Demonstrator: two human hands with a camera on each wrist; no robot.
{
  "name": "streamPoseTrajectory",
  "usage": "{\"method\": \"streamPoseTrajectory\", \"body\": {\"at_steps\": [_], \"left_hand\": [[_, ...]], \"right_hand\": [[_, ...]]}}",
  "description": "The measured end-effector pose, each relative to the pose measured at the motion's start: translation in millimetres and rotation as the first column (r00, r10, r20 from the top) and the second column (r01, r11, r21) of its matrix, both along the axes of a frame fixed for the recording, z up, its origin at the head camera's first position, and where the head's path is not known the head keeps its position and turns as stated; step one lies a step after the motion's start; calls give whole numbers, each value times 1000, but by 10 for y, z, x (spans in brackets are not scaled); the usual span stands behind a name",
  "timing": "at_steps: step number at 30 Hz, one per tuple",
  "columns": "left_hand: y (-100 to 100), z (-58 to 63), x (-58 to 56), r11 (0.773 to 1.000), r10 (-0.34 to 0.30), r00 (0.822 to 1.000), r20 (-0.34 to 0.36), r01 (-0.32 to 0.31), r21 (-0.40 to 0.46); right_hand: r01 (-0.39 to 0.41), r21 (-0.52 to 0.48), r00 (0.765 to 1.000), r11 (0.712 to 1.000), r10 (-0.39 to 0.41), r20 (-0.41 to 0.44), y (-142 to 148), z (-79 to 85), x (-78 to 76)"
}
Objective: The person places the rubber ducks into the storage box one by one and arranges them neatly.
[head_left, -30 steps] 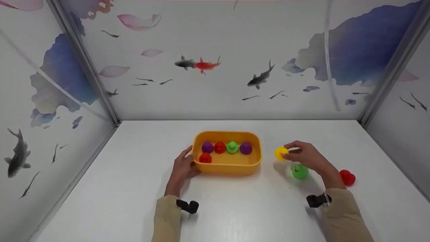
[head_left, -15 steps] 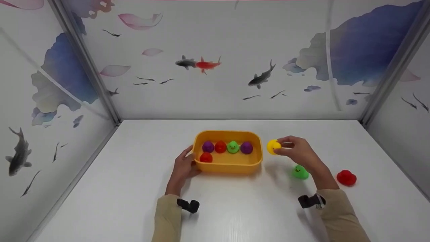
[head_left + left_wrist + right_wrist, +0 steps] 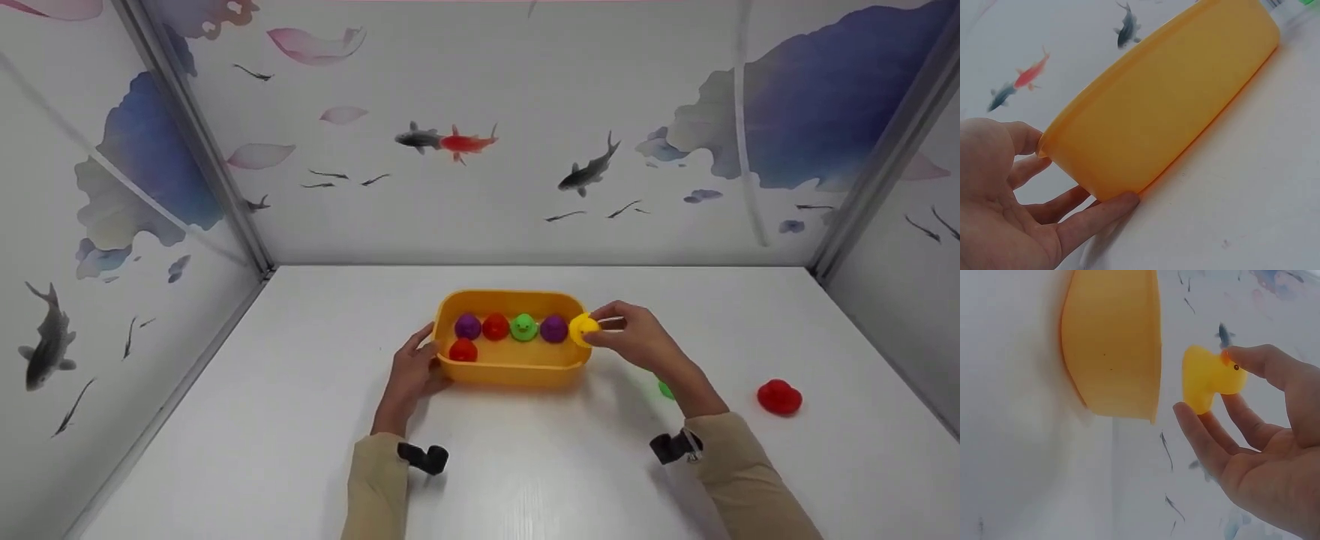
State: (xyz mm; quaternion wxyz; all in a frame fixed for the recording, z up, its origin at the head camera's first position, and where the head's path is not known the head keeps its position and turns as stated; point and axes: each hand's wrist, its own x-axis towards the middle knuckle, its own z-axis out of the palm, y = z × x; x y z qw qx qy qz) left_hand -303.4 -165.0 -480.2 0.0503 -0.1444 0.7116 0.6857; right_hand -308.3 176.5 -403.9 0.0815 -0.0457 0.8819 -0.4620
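A yellow rubber duck (image 3: 1207, 377) is pinched between the thumb and fingertips of my right hand (image 3: 634, 337). In the head view the duck overlaps the right rim of a yellow plastic tub (image 3: 517, 376); the right wrist view has it higher than the rim. My left hand (image 3: 412, 371) holds the tub's left end, its digits spread between rim and base (image 3: 1027, 197). Inside sit two purple toys (image 3: 468, 326), two red toys (image 3: 496, 327) and a green duck (image 3: 523, 328). Their undersides are hidden.
A red toy duck (image 3: 780, 397) lies on the white table (image 3: 525, 457) at the right. Behind my right forearm a green toy (image 3: 667, 388) is mostly hidden. Walls printed with fish (image 3: 589, 169) enclose the table's back and sides.
My right hand has carried the yellow duck leftward from over the table to the tub's right rim. The right forearm now covers most of the green toy. My left hand stays on the tub.
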Motion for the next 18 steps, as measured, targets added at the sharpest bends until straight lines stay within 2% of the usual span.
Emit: {"method": "streamPoseTrajectory", "body": {"at_steps": [7,13,18], "left_hand": [[21,-10,24,1000,-1,1000,-5,1,-8],[17,-4,26,1000,-1,1000,-12,1,-3],[5,4,18,1000,-1,1000,-13,1,-4]], "right_hand": [[-80,-2,997,997,80,7,-174,29,-99],[-93,1,994,996,93,65,-311,88,-236],[-109,-15,987,994,110,113,-445,150,-293]]}}
